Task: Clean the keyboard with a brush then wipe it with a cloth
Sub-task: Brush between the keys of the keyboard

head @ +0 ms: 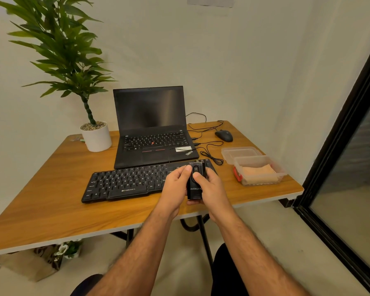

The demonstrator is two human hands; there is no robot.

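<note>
Both hands hold a small black rectangular plastic device (194, 182), apparently the brush tool in its case, just above the right end of the black full-size plastic keyboard (126, 182) lying along the front of the wooden counter (51, 201). The left hand (175, 189) curls its fingers (185, 170) round the device's upper left edge; the right hand (209, 191) cradles its lower body, thumb pressed on the front face. No bristles show, so whether the tool is ready cannot be told.

At 3 o'clock from the keyboard, near the counter's right edge, an open clear plastic box with red clips (263, 173) holds a folded tan cloth (260, 174); its clear lid (240, 152) lies just behind it. At 12 o'clock stands an open black laptop (152, 127), with a black corded mouse (223, 135) at 1 o'clock and a potted green plant in a white pot (96, 135) at 11 o'clock.

By appearances, brushing is not yet under way, and the wiping remains entirely ahead.
</note>
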